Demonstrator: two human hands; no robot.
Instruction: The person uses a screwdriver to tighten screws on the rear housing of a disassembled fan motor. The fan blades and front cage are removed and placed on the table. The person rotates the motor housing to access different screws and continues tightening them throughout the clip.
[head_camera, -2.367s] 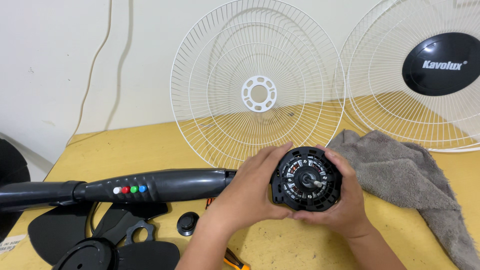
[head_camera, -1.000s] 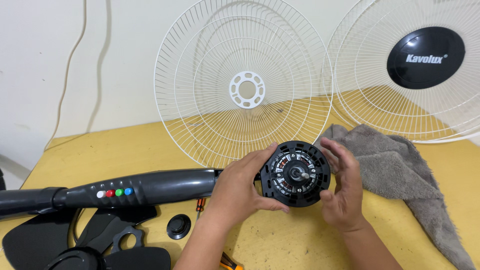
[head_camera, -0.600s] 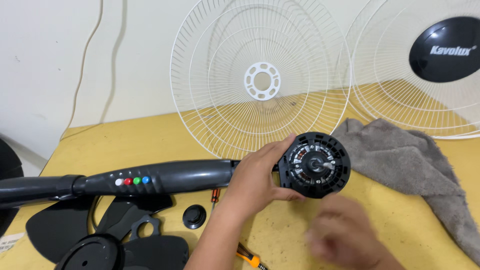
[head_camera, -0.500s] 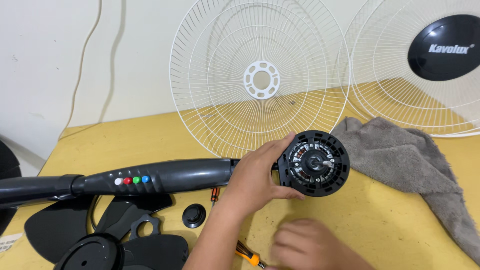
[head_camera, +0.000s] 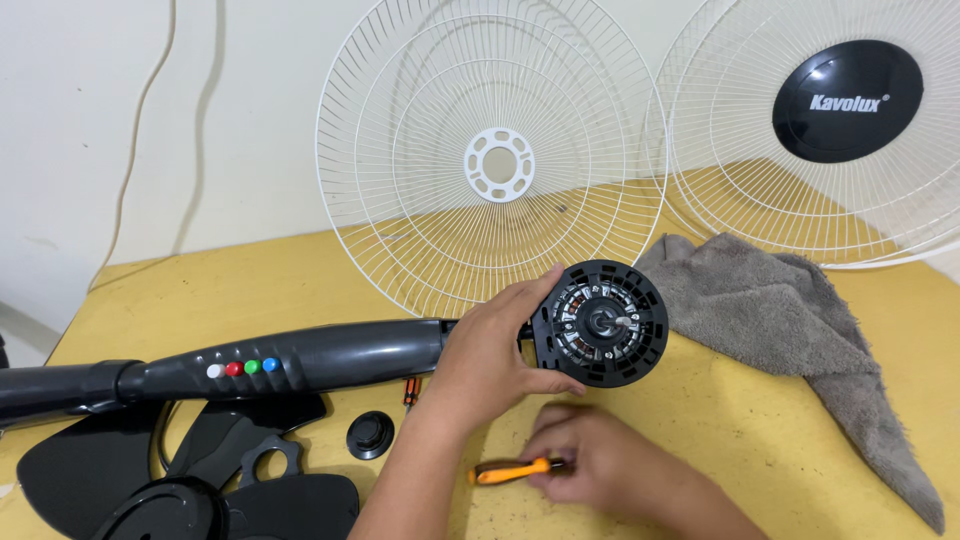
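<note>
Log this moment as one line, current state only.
left hand: grips fan motor | right hand: closed on orange-handled screwdriver on table | grey cloth right of motor

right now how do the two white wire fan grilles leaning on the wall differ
The left white wire grille has an open white ring with holes at its centre; the right white wire grille carries a solid black round cap. The left one is fully in view; the right one runs off the frame. Both are round, white, and stand tilted on the yellow table.
</note>
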